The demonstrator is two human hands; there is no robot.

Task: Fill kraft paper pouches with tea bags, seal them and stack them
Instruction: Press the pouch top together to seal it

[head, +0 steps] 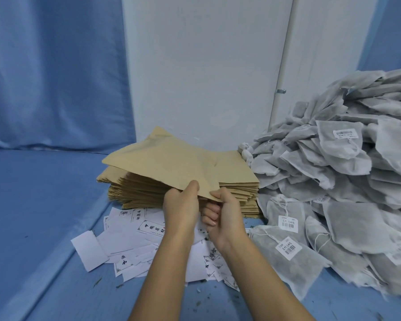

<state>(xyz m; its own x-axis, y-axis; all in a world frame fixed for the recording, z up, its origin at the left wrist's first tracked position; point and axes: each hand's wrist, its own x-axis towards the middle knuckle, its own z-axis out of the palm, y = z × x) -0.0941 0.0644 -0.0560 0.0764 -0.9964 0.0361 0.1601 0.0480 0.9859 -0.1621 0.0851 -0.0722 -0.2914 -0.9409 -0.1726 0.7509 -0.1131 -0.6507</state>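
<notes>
Blue cloth covers the table, a broad plain stretch of it running to the left edge. Toward the back edge, a flat kraft paper pouch tilts above the pouch stack, its near corner pinched by the left hand and the right hand. White printed labels lie strewn in front of the stack, and a heap of grey fibrous tea bags fills the right side, touching the stack.

Both hands, left hand and right hand, pinch the top kraft pouch's near edge
</notes>
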